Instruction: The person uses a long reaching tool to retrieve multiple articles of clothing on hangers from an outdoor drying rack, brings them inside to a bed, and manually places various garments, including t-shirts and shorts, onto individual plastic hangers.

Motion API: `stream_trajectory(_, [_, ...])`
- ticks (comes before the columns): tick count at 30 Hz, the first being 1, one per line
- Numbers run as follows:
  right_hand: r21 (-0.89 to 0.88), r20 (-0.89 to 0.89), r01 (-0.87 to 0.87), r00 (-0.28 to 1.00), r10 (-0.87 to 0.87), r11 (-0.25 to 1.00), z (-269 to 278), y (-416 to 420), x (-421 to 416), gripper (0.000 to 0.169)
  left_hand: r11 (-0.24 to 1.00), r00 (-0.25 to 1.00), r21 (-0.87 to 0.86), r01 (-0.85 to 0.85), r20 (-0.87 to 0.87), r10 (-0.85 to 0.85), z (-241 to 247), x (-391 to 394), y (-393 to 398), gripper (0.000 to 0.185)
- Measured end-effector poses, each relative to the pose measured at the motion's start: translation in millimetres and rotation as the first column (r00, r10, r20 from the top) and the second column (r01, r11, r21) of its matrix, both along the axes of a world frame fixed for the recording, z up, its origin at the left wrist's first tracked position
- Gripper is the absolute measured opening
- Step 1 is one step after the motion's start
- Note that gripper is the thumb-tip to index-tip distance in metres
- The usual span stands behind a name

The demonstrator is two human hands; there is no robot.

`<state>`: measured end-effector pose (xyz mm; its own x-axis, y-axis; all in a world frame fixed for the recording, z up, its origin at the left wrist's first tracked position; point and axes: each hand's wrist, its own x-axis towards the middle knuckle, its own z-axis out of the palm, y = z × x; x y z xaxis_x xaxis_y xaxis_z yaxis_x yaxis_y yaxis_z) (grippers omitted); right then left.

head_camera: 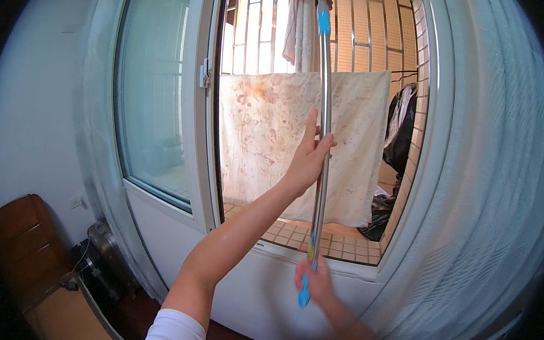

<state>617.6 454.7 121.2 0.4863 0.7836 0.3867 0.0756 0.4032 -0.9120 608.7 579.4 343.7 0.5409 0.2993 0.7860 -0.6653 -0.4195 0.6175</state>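
Note:
A shiny metal pole (327, 89) with blue plastic fittings stands nearly upright before me, in front of an open window. My left hand (311, 156) is wrapped around its middle, the index finger pointing up alongside. Lower down, my right hand (319, 278), somewhat blurred, grips the pole just above its blue end piece (304, 293). Near the top is a blue collar (324, 22); above it the pole runs up beside a hanging grey cloth (303, 36). Whether that cloth touches the pole I cannot tell. Behind the pole hangs a stained cream cloth (264, 137).
A white window frame (435, 133) surrounds the opening, with a glass pane (158, 83) at left. Beyond are metal bars (355, 35) and black plastic bags (400, 131). Sheer curtains (490, 183) hang at both sides. A brown wooden piece of furniture (25, 239) stands lower left.

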Motion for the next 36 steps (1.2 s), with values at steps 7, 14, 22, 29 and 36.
stream_trajectory(7, [0.323, 0.265, 0.174, 0.927, -0.266, 0.93, 208.3, 98.7, 86.6, 0.021, 0.991, 0.988, -0.045, -0.127, -0.089, 0.123, -35.9, -8.2, 55.9, 0.056])
stream_trajectory(14, [0.216, 0.267, 0.218, 0.924, -0.272, 0.952, 285.4, 174.8, 116.6, 0.018, 0.972, 0.969, -0.059, -0.226, -0.117, 0.219, -38.3, -27.3, 102.8, 0.046])
stream_trajectory(22, [0.264, 0.31, 0.224, 0.901, -0.302, 0.938, 275.1, 169.6, 171.1, 0.02, 0.976, 0.97, -0.102, -0.194, -0.166, 0.175, -16.0, 31.0, 106.4, 0.047])
stream_trajectory(29, [0.252, 0.387, 0.421, 0.782, -0.489, 0.872, 232.5, 173.0, 187.0, 0.023, 0.984, 0.969, -0.028, -0.176, -0.179, 0.168, -16.1, 89.5, 107.8, 0.05])
stream_trajectory(36, [0.256, 0.536, 0.543, 0.609, -0.585, 0.799, 192.3, 184.2, 201.0, 0.044, 0.986, 0.96, 0.02, -0.163, -0.228, 0.163, 33.9, 141.8, 115.6, 0.061])
